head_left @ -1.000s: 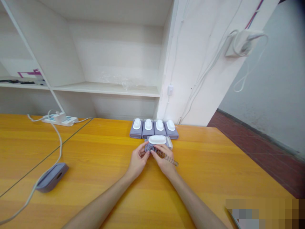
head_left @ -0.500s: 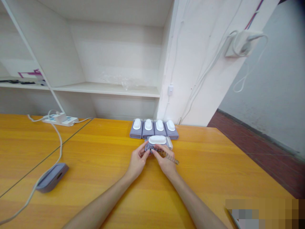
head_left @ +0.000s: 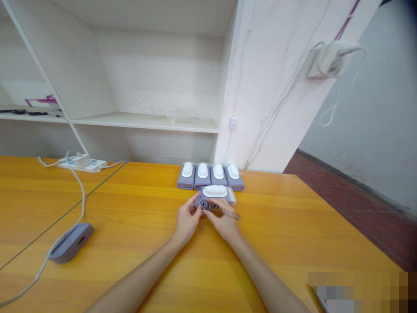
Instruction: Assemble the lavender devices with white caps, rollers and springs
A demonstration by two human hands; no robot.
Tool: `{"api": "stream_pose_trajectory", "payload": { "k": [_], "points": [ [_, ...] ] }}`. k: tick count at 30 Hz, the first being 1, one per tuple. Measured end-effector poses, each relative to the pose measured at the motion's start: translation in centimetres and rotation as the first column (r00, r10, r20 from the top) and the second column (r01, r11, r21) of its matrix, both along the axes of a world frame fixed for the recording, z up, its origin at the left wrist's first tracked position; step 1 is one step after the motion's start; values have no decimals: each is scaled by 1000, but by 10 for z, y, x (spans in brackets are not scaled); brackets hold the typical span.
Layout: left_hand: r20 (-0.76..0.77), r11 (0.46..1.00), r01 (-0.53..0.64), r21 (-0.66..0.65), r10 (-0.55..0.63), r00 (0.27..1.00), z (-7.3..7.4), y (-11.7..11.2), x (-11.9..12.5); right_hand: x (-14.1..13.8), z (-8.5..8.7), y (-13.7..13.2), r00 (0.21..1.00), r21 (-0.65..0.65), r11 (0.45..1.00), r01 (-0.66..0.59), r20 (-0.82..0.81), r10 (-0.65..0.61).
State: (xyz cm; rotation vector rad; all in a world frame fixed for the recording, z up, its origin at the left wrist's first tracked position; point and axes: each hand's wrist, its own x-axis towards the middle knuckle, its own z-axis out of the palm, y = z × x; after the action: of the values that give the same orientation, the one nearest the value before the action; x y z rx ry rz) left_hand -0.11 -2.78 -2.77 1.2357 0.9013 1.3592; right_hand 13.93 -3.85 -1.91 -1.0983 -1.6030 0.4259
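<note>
Between the fingers of my left hand is a small purple-grey part with rounded, ring-like details. My right hand is closed on a metal coil spring, whose free end sticks out to the right past the fingers. The spring's left end meets the purple-grey part; how the two are joined I cannot make out. Just beyond my fingers lies a purple-grey case with a white ribbed oval piece on top, set crosswise on the table.
Behind stands a row of several purple-grey cases with white tops. At left, a purple-grey housing lies under a white cable from a power strip. A pixelated patch covers the table's lower right corner.
The purple-grey part and spring have shifted slightly left and turned, so more of the part's round face shows. My right hand moved left with the spring; my left hand stayed nearly in place.
</note>
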Motion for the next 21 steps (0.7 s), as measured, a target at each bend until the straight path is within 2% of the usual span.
{"api": "stream_pose_trajectory", "payload": {
  "k": [6, 12, 16, 21],
  "points": [
    [-17, 999, 40, 17, -39, 999, -2, 1, 0, 3, -4, 4, 998, 23, 999, 32, 48, -33],
    [-135, 994, 82, 73, -71, 988, -2, -2, 0, 6, -9, 4, 999, 43, 998, 38, 31, -39],
    [-183, 989, 117, 91, -99, 978, 2, -4, -1, 7, -13, 4, 997, 103, 994, 30, 65, -37],
    [-162, 984, 133, 115, -114, 980, 4, -5, 1, 6, -12, 3, 987, 145, 986, 81, 128, -100]
  ]
}}
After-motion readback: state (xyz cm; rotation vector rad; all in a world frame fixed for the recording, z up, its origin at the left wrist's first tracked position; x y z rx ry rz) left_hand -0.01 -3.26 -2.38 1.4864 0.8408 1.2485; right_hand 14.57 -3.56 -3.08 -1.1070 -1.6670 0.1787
